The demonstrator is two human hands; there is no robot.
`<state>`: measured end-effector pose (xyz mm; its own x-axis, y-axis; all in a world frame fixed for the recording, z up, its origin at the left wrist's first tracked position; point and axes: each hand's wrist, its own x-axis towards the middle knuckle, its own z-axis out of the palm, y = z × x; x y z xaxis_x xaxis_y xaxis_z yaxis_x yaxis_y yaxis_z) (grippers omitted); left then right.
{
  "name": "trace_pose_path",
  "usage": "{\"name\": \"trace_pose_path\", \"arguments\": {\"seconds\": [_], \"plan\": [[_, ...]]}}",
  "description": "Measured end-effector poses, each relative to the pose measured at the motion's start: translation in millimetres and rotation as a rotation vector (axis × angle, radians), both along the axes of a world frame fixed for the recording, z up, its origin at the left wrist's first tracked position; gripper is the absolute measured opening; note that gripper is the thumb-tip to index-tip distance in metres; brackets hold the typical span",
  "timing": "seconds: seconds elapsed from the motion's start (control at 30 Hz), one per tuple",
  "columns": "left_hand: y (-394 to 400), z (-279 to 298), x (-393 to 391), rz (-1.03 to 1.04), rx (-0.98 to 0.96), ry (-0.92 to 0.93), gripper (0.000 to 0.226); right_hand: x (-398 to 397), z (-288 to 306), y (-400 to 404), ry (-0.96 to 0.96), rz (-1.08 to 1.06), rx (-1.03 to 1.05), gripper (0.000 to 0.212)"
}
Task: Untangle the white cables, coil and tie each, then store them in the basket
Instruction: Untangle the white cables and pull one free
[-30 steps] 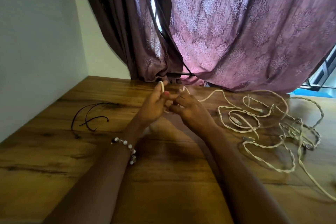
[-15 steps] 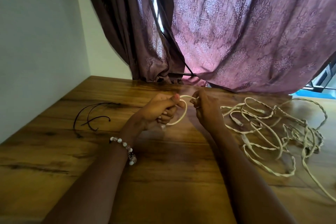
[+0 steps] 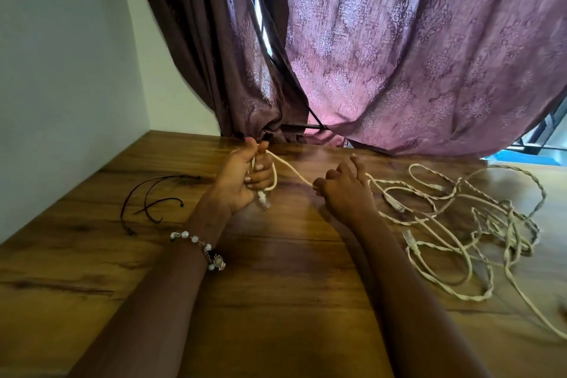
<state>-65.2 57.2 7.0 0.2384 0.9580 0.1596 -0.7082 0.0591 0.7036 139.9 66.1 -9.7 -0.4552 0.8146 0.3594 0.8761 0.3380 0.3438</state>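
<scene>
Since half a second, both hands moved apart. Left hand [image 3: 242, 175] grips the small cable loop [image 3: 274, 176]; right hand [image 3: 345, 190] pinches the cable [image 3: 294, 172], stretched between them toward the tangle [image 3: 478, 224] at right.

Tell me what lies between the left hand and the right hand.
In the head view, a stretch of white cable spans the gap, running from the left hand, which grips a small coil, to the right hand, which pinches it. Beneath it shows only bare wooden table.
</scene>
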Motion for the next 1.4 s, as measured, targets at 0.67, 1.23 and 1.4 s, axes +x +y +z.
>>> {"name": "trace_pose_path", "arguments": {"seconds": [0.67, 1.23, 1.4], "plan": [[-9, -20, 24, 0.137, 0.326, 0.801, 0.042, -16, 14, -9, 0.579, 0.725, 0.149, 0.020], [-11, -17, 23, -0.183, 0.071, 0.333, 0.034, -12, -4, 3, 0.899, 0.595, -0.245, 0.036], [-12, -13, 27, -0.189, -0.023, 0.367, 0.047, -19, -4, -2, 0.893, 0.707, -0.182, 0.050]]}}
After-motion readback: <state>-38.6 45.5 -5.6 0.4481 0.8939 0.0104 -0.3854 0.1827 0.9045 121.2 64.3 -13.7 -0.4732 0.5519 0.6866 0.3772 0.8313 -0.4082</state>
